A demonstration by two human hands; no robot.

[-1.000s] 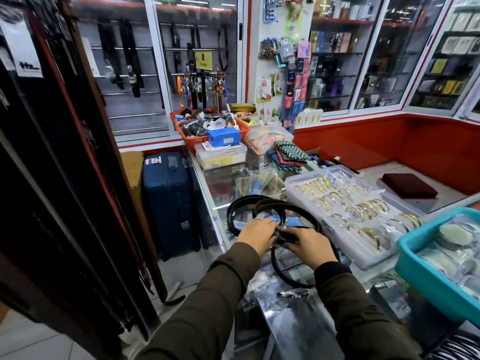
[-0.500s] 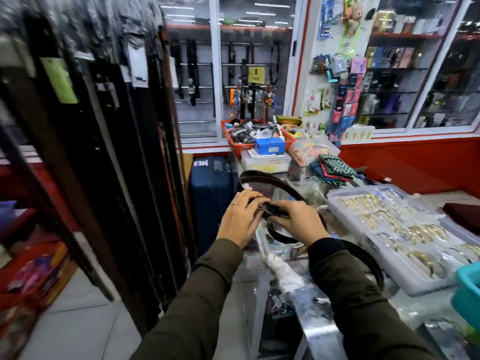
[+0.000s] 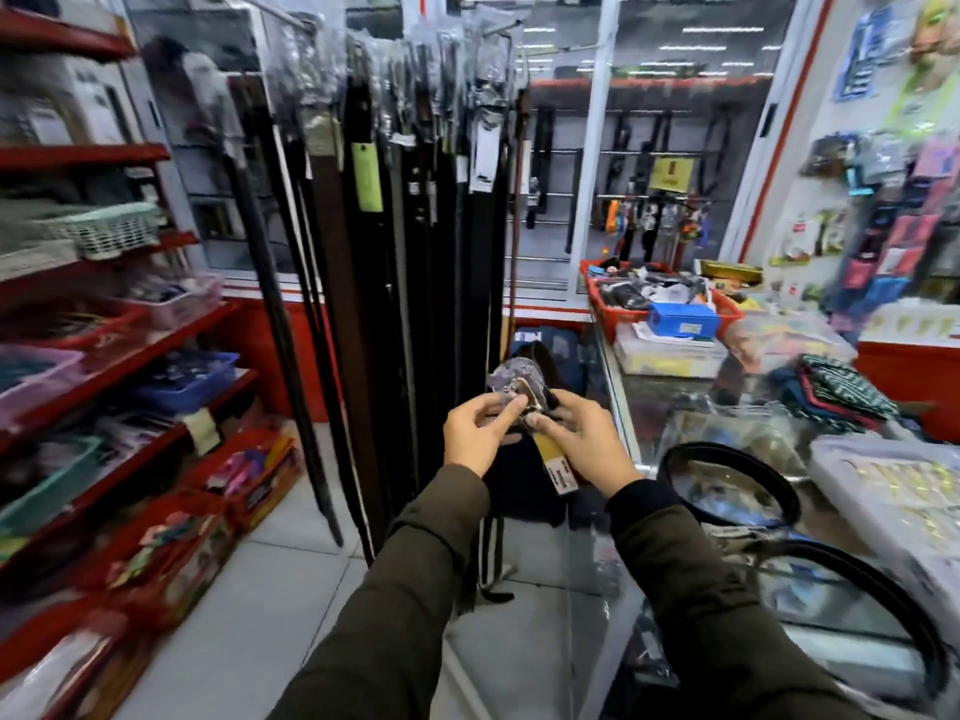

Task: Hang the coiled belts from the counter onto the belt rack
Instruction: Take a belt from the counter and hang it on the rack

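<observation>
Both hands hold the buckle end of a black belt in front of me, its buckle wrapped in clear plastic and a yellow tag hanging below. My left hand pinches the plastic wrap; my right hand grips the strap beside it. The strap's tail hangs down between my arms to the floor. The belt rack, full of long dark hanging belts, stands just beyond my hands. Other coiled black belts lie on the glass counter to my right.
Red shelves with baskets and boxes line the left side. A blue suitcase stands behind the belt. On the counter sit a red basket, a blue box, folded cloth and a clear tray of bangles.
I have turned left from the counter toward the belt rack. The belt has been lifted off the glass and uncoiled, so its tail now hangs down.
</observation>
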